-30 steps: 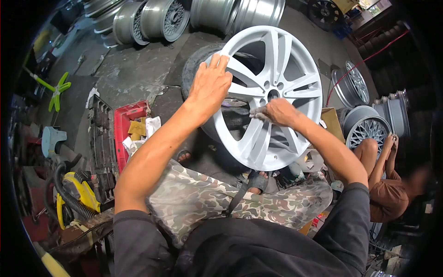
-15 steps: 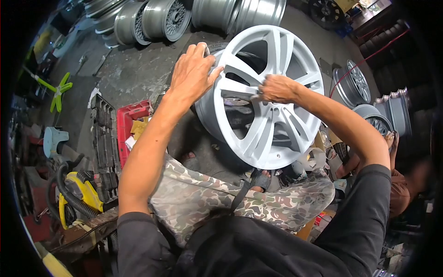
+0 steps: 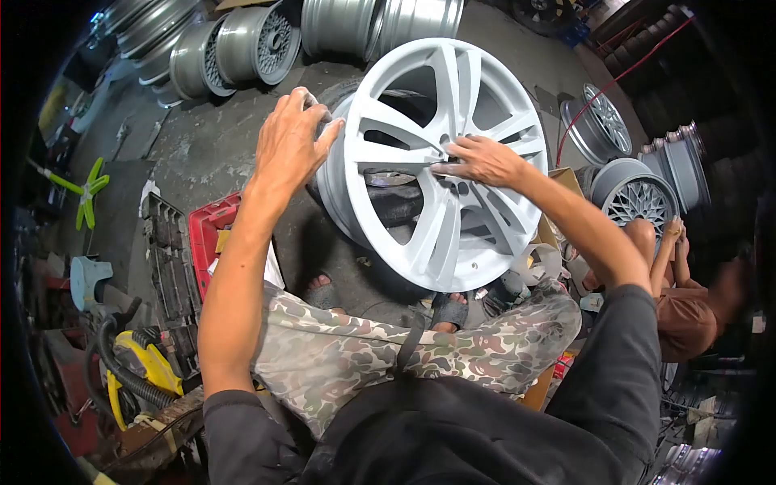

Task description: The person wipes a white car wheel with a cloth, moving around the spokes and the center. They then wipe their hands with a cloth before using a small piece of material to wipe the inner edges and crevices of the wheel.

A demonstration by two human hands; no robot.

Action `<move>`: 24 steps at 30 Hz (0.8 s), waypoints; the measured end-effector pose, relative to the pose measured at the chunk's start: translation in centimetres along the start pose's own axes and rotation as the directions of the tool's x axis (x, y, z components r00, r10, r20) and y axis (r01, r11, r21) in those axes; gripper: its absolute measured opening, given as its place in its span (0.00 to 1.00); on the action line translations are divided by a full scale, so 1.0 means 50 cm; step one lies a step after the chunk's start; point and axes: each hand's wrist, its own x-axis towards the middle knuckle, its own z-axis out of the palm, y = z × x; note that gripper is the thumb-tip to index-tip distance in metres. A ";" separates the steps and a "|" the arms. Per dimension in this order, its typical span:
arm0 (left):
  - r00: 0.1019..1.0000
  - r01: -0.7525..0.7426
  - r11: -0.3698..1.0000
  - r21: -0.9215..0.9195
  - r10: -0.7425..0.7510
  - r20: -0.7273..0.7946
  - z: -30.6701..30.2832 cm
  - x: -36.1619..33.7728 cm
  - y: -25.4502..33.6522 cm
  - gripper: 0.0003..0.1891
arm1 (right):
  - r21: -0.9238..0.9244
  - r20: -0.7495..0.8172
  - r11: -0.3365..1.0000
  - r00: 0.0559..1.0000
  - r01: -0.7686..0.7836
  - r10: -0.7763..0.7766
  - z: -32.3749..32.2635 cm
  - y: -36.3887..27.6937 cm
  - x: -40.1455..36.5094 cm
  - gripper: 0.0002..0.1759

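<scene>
A large pale grey alloy wheel [image 3: 402,257] with paired spokes stands tilted in front of my knees. My left hand [image 3: 293,139] is at its upper left edge, thumb against the front lip and fingers curled behind it toward the barrel. Grey dust coats those fingertips. Over the hub, my right hand [image 3: 485,162] lies across the inner ends of the spokes, fingers bent and pressed to the surface. Whatever is under its fingertips, if anything, is too small to make out. Behind the wheel, part of a dark tyre [image 3: 394,208] shows through the spokes.
Several silver wheels [image 3: 259,44] line the back. More wheels [image 3: 638,198] stand at right, near a seated person [image 3: 683,315] in brown. A red crate [image 3: 202,222] and a black grille-like panel [image 3: 170,267] lie at left, above a yellow machine with a hose [image 3: 145,364].
My view has shifted, so the wheel appears further left. The right hand has moved from the left spokes onto the hub, with its fingers more extended. My left hand keeps its place at the lip.
</scene>
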 end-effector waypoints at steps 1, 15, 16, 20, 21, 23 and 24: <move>1.000 0.021 1.000 0.009 -0.021 0.011 0.000 0.000 -0.005 0.15 | 0.085 -0.052 0.991 0.993 -0.105 0.109 0.007 -0.021 -0.025 0.34; 0.992 0.126 0.988 -0.087 -0.123 0.042 0.023 0.029 0.000 0.17 | 0.811 -0.320 0.314 0.076 -0.494 0.945 0.010 -0.327 0.245 0.11; 0.992 0.121 0.990 -0.075 -0.119 0.040 0.026 0.033 -0.001 0.18 | 0.770 -0.357 0.361 0.115 -0.526 0.927 -0.008 -0.332 0.245 0.11; 0.980 0.181 0.981 -0.072 -0.174 0.097 0.023 0.032 -0.010 0.18 | 0.755 -0.212 0.143 -0.031 -0.640 0.977 0.065 -0.292 0.187 0.12; 0.989 0.140 0.988 -0.064 -0.137 0.052 0.025 0.025 -0.017 0.18 | 0.751 -0.211 0.145 -0.026 -0.645 0.977 0.069 -0.291 0.186 0.12; 0.995 0.099 0.993 -0.062 -0.099 -0.002 0.031 0.027 -0.022 0.19 | 0.732 -0.236 0.153 -0.036 -0.664 0.971 0.077 -0.283 0.188 0.13; 0.993 0.116 0.992 -0.056 -0.115 0.013 0.031 0.025 -0.024 0.19 | 0.749 -0.282 0.212 -0.013 -0.628 0.959 0.041 -0.299 0.215 0.14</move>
